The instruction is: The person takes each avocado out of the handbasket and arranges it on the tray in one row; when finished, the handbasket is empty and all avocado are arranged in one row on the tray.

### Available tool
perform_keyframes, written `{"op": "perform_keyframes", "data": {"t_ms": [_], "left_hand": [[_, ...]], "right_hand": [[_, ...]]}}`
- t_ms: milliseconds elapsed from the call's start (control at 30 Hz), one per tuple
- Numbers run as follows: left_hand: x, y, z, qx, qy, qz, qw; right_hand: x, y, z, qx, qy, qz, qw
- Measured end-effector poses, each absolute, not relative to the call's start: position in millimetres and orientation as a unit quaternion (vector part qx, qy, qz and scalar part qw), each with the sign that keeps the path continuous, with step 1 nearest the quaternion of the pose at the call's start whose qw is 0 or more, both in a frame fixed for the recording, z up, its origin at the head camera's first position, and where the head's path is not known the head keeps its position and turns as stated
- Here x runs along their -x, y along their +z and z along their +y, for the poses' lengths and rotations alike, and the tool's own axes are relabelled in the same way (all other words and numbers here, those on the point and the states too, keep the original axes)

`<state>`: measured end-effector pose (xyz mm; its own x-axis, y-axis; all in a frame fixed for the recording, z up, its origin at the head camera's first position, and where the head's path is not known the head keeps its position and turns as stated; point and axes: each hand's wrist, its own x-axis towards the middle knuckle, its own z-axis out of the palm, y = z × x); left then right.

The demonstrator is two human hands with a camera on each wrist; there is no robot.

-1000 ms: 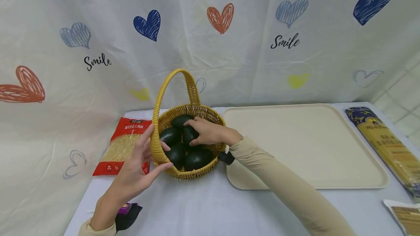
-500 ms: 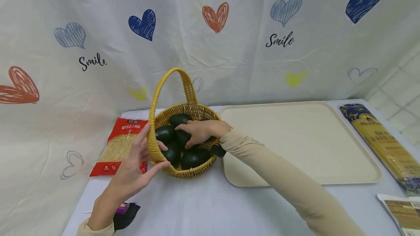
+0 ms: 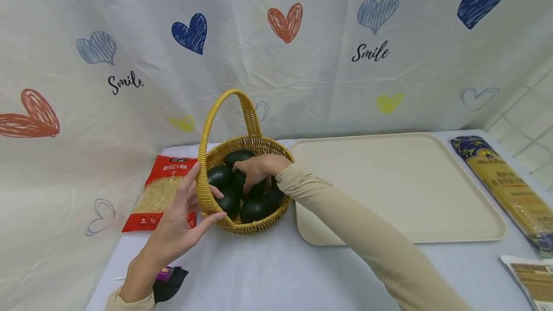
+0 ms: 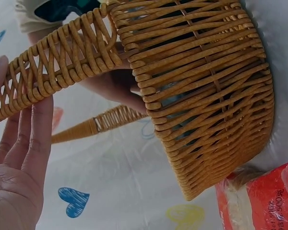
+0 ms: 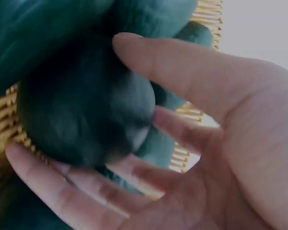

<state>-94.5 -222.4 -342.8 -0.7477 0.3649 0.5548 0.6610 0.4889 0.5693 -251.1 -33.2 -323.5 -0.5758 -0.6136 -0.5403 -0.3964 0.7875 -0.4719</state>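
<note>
A yellow wicker basket (image 3: 270, 144) holds several dark green avocados (image 3: 255, 209). My left hand (image 3: 173, 229) holds the near side of its tall handle (image 3: 210, 124), thumb on one side and fingers on the other, as the left wrist view also shows. Inside the basket, my right hand (image 3: 258, 169) reaches among the fruit. Its thumb and fingers curl round one avocado (image 5: 86, 105), which fills the middle of the right wrist view. From above, my hand and sleeve hide part of that avocado and the basket's right rim.
Right of the basket lies a cream tray (image 3: 402, 191), partly under my right forearm. A red pasta bag (image 3: 162, 196) lies left of the basket. A long yellow pasta pack (image 3: 503, 186) and a brown-and-white packet (image 3: 533, 277) lie at the right. A patterned curtain (image 3: 319, 71) hangs behind.
My right wrist has arched and shifted slightly left within the basket. A dark avocado now shows beneath it at the right, where wicker showed before. My left hand stays at the handle.
</note>
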Motion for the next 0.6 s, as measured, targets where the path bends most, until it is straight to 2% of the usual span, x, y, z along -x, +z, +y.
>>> {"op": "perform_keyframes", "data": {"t_ms": [167, 333, 600], "left_hand": [[96, -344, -222, 0.310, -0.407, -0.839, 0.185], [98, -345, -220, 0.314, -0.407, -0.839, 0.180], [95, -342, -222, 0.307, -0.401, -0.842, 0.187]], "right_hand": [[247, -327, -40, 0.255, -0.165, 0.893, 0.333], [241, -321, -34, 0.243, -0.194, 0.908, 0.282], [230, -272, 26, 0.291, -0.302, 0.888, 0.189]]}}
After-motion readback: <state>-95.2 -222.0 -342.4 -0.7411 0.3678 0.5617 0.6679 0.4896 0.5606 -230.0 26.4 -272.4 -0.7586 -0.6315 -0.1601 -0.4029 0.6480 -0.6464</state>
